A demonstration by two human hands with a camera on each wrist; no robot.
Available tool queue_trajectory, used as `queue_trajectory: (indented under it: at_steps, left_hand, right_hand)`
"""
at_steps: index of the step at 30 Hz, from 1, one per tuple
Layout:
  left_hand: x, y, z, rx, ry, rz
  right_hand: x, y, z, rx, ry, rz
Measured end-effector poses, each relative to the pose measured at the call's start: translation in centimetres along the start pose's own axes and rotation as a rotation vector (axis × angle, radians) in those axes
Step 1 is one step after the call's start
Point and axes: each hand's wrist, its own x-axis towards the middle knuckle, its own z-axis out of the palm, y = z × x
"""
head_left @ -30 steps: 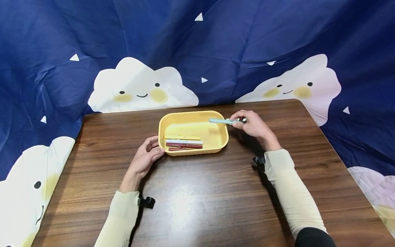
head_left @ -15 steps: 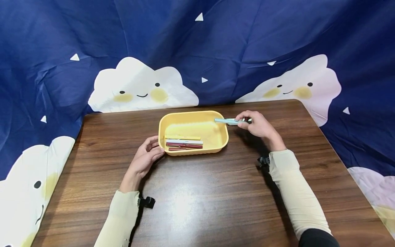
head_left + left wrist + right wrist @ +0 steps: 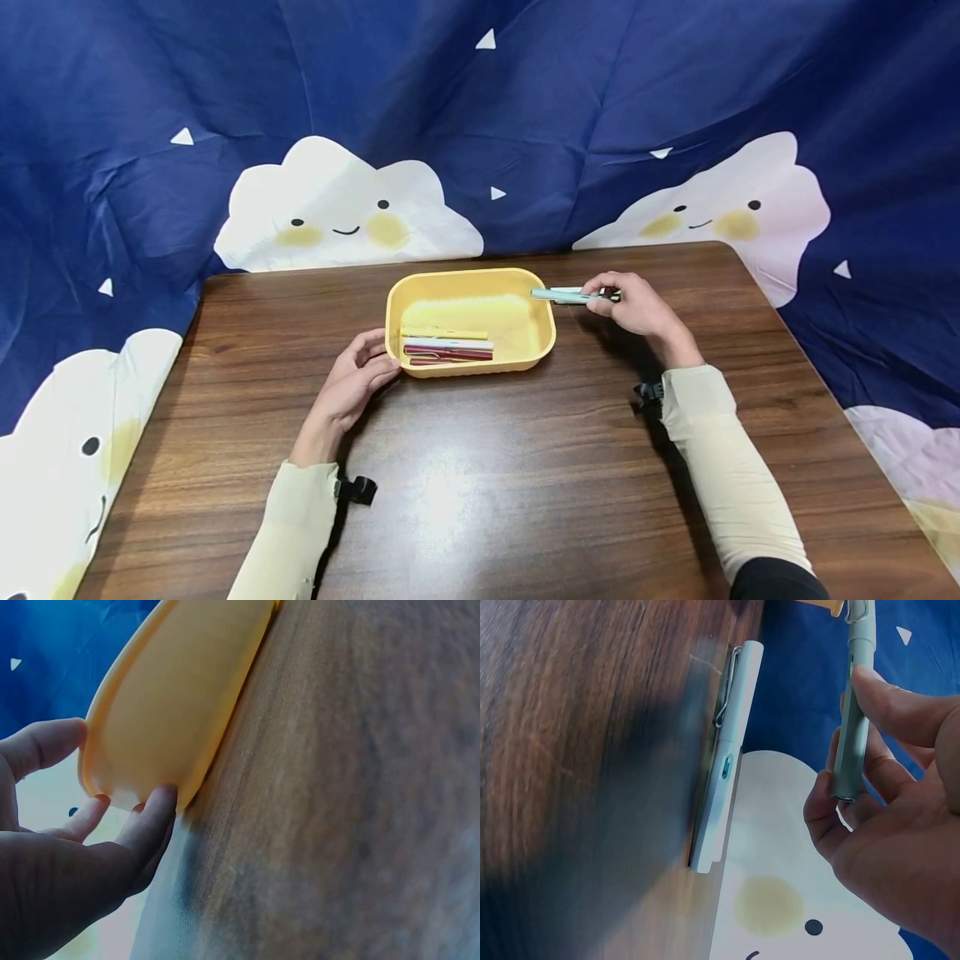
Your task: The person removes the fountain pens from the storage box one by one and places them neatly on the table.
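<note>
pinching right hand [image 3: 636, 305], pen [image 3: 850, 754] aloft

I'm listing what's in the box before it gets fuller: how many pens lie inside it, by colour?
Yellow pen: 1
Whitish pen: 1
Dark red pens: at least 2, hard to separate beside the near rim of the box
Total: at least 4

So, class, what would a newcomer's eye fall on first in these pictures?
Probably the navy backdrop first, with smiling clouds, behind the table. Then the yellow tray on that table, with pens along its near side and the left hand holding its left end. Beside the tray's right end, the right hand holds a pale blue-green pen.
</note>
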Motion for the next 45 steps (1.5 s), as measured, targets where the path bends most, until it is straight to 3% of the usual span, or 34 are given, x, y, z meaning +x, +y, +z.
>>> queue_trajectory:
  at_steps: [20, 45]
  left_hand:
    - [0.1, 0.0, -0.1, 0.010, 0.003, 0.004]
    - [-0.1, 0.0, 0.0, 0.011, 0.003, 0.004]
  right_hand:
    - [-0.7, 2.3, -1.0, 0.009, 0.007, 0.044]
    - [-0.5, 4.3, -0.7, -0.063, -0.072, 0.097]
